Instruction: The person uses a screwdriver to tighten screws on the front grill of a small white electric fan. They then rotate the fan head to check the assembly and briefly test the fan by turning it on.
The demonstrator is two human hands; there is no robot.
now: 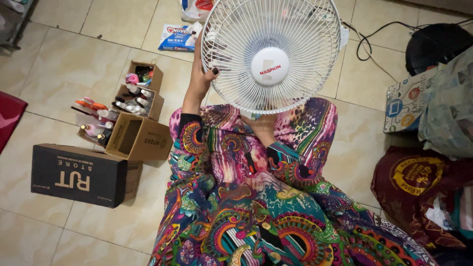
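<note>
The patterned, many-coloured garment (246,207) over the person's lap is lying nearest the camera, filling the lower middle of the view; above it the right hand (261,125) is reaching up under the white fan (272,54), touching the grille's lower rim at six o'clock, though whether its fingers are closing cannot be told, the grille hiding them; the left hand (203,74) is gripping the grille's edge at about nine o'clock, thumb with a dark nail curling over the wires; the fan is being held upright over the knees, its round white hub facing the camera. Further out, at nine o'clock from the lap, an open brown cardboard box (138,138) is lying on its side on the tiled floor (64,64); just beyond it small boxes of bottles (133,96) are standing; at eight o'clock a black box (79,175) is resting; at three o'clock bags (423,182) are piling up; a black cable (369,44) is trailing at one o'clock.
</note>
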